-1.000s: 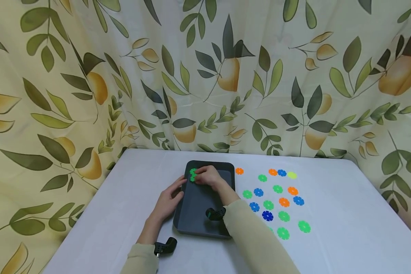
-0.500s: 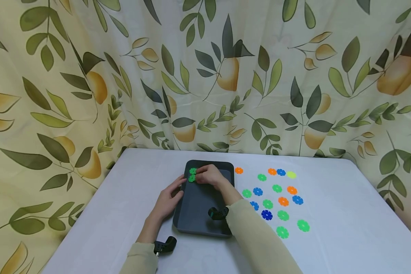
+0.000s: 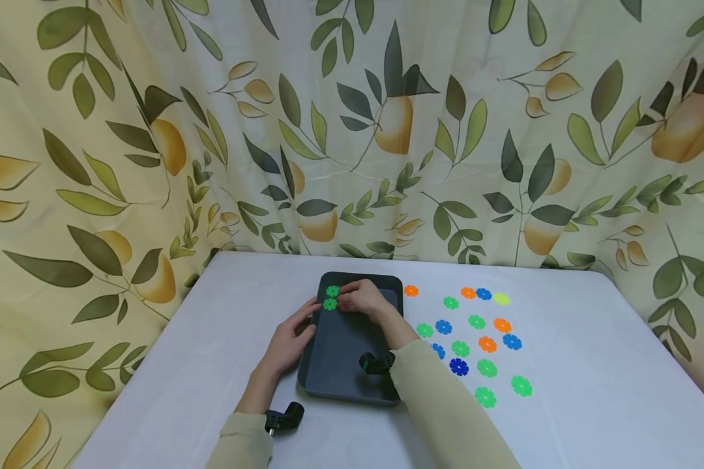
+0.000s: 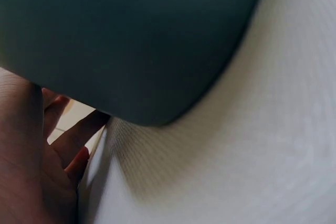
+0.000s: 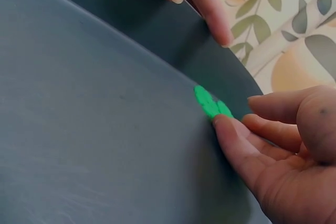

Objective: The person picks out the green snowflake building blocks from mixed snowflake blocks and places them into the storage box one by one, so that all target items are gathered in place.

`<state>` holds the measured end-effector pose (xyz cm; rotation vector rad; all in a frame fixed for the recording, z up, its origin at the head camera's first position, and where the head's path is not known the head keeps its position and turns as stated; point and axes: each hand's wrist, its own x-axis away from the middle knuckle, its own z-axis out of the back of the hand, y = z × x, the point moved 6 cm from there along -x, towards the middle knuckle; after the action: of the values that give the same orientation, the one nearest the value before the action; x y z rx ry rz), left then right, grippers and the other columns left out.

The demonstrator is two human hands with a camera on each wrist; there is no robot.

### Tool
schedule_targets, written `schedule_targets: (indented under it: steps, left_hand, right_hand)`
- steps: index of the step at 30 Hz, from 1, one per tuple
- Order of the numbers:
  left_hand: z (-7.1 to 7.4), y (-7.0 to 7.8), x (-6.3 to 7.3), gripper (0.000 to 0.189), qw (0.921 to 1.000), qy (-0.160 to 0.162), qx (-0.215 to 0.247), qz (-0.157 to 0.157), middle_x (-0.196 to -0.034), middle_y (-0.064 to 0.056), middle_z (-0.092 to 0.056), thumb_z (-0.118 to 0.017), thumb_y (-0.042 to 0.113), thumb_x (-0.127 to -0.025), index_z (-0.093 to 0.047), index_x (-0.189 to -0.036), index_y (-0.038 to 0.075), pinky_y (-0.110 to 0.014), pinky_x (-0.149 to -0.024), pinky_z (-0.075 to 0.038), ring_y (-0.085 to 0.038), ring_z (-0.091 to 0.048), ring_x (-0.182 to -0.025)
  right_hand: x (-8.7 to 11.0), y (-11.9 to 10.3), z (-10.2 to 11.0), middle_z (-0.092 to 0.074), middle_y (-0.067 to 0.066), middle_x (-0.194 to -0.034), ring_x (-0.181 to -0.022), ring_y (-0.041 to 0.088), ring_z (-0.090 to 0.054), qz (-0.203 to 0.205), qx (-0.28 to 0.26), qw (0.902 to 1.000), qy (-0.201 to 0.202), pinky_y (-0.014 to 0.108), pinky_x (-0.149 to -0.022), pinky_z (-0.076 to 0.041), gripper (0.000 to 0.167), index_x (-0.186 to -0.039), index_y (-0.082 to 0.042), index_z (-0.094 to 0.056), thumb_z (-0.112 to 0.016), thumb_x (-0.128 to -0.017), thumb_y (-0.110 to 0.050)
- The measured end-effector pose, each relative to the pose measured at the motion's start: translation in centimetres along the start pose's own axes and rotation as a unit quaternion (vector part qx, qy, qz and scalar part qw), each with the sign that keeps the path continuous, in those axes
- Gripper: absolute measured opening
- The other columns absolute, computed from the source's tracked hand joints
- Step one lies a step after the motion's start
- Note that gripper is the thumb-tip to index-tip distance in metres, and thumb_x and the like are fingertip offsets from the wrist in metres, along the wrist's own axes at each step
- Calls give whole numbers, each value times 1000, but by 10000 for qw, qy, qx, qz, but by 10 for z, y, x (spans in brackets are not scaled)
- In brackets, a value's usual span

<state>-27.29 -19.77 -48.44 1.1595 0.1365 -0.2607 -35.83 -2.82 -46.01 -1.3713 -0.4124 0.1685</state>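
Observation:
A dark grey tray [image 3: 352,365] lies on the white table. Two green flower-shaped discs [image 3: 330,304] sit inside its far left corner, one just beyond the other. My right hand [image 3: 365,301] reaches over the tray, thumb and fingertips pinching the edge of the nearer green disc. In the right wrist view, the thumb tip lies right against the green plastic [image 5: 207,103]. At the tray's left side, my left hand [image 3: 287,342] rests with extended fingers touching the rim. Its fingers [image 4: 79,135] show beside the tray's underside in the left wrist view.
Right of the tray, several loose flower-shaped discs in orange, blue, green and yellow-green lie on the table [image 3: 581,352]. A dark blue disc [image 3: 459,367] is among them, close to the right sleeve [image 3: 440,397]. A leaf-patterned curtain [image 3: 352,130] hangs behind the table.
The right hand has shifted slightly right, leaving the two green discs more visible. The left hand stays at the tray's rim.

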Motion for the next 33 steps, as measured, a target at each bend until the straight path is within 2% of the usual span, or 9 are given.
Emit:
schedule_targets:
  steps: [9, 16, 21, 29, 33]
  left_hand:
    - [2, -3, 2, 44, 9999, 59, 24, 117, -156, -1, -44, -56, 1, -98, -60, -141, 7, -43, -112, -39, -24, -44, -140]
    - [1, -3, 2, 43, 9997, 82, 42, 244, -155, 4, -44, -56, 4, -99, -60, -141, 9, -38, -113, -39, -21, -45, -139]
    - [0, -4, 2, 43, 9997, 95, -5, 244, -155, 4, -44, -56, 4, -98, -60, -141, 9, -38, -113, -39, -20, -44, -140]
    - [0, -3, 0, 43, 9997, 80, -16, 233, -155, 4, -44, -56, 3, -98, -60, -141, 9, -38, -113, -38, -18, -42, -141]
    - [-1, 0, 0, 44, 9998, 82, -12, 172, -155, 2, -45, -56, 3, -98, -60, -141, 8, -39, -113, -39, -20, -43, -141]
  right_hand:
    - [-1, -2, 10, -65, 33, -117, -98, 32, -71, 52, -81, 9998, -177, 37, -86, -59, 35, -129, 19, -55, -58, -99, 2]
    - [7, -17, 24, -57, 36, -129, -109, 40, -67, 196, -131, 9992, -329, 40, -92, -56, 42, -135, 18, -50, -59, -99, -1]
    - [16, -28, 38, -55, 38, -131, -114, 45, -63, 419, -56, 9985, -361, 40, -93, -56, 44, -137, 18, -48, -59, -99, -2]
    - [34, -42, 61, -56, 35, -131, -110, 37, -67, 705, 141, 9970, -281, 42, -96, -54, 45, -138, 15, -49, -61, -99, -6]
    - [43, -46, 68, -59, 31, -130, -108, 31, -68, 828, 255, 9959, -249, 36, -93, -56, 45, -138, 11, -51, -62, -100, -10]
